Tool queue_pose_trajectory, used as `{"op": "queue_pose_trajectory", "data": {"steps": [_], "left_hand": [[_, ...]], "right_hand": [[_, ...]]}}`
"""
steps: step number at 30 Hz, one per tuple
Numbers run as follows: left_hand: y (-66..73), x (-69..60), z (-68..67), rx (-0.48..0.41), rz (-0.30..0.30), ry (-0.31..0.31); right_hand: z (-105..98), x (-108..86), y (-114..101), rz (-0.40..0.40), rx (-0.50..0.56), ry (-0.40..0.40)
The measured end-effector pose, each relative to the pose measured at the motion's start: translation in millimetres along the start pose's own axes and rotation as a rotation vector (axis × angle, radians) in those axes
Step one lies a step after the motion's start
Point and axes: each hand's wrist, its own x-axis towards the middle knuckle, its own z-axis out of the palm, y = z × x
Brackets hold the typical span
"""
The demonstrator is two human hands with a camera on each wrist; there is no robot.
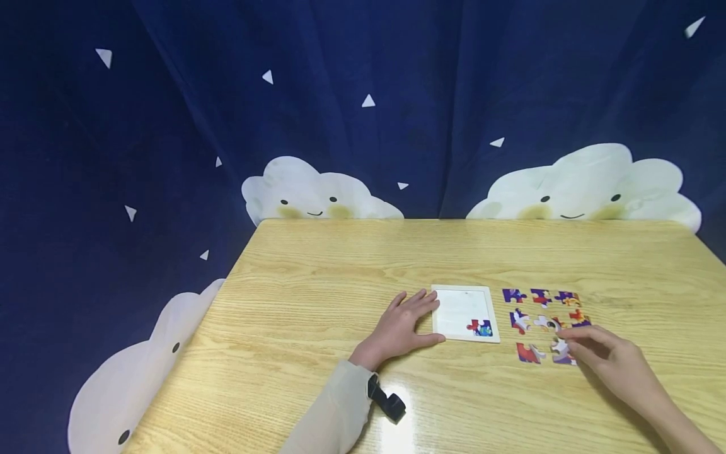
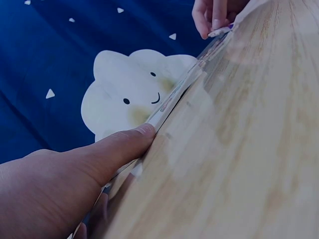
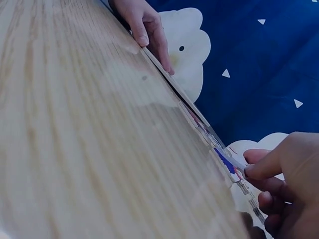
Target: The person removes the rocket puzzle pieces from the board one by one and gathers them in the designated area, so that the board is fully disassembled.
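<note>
My left hand (image 1: 399,328) rests against the left side of a white puzzle tray (image 1: 495,312), fingers spread and fairly straight. Its thumb touches the tray's near edge, as the left wrist view shows beside the thumb (image 2: 119,152). One red and blue puzzle piece (image 1: 483,328) lies in the tray's near right corner. To the right, my right hand (image 1: 621,366) pinches a white and purple puzzle piece (image 1: 561,350) between thumb and index finger. In the right wrist view this piece (image 3: 229,163) appears tilted. Whether it still touches the table, I cannot tell.
Several loose puzzle pieces lie in rough rows right of the tray, among them a purple piece (image 1: 513,295), a red and white piece (image 1: 529,353) and an orange piece (image 1: 576,316). The wooden table (image 1: 317,271) ends at a dark blue curtain (image 1: 408,50) with clouds.
</note>
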Motion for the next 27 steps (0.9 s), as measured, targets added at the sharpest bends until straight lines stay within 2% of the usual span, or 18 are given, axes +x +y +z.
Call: {"op": "queue_pose_trajectory", "data": {"steps": [13, 22, 27], "left_hand": [[-1.0, -0.2, 1.0, -0.016, -0.001, -0.002], [-0.8, -0.3, 0.9, -0.029, -0.009, -0.01], [-0.7, -0.4, 0.3, -0.027, -0.008, -0.01]], "right_hand": [[-1, 0.9, 3, -0.022, -0.006, -0.022], [-2, 2.4, -4, -0.073, 0.014, 0.05], [2, 5.5, -13, -0.09, 0.05, 0.055]]}}
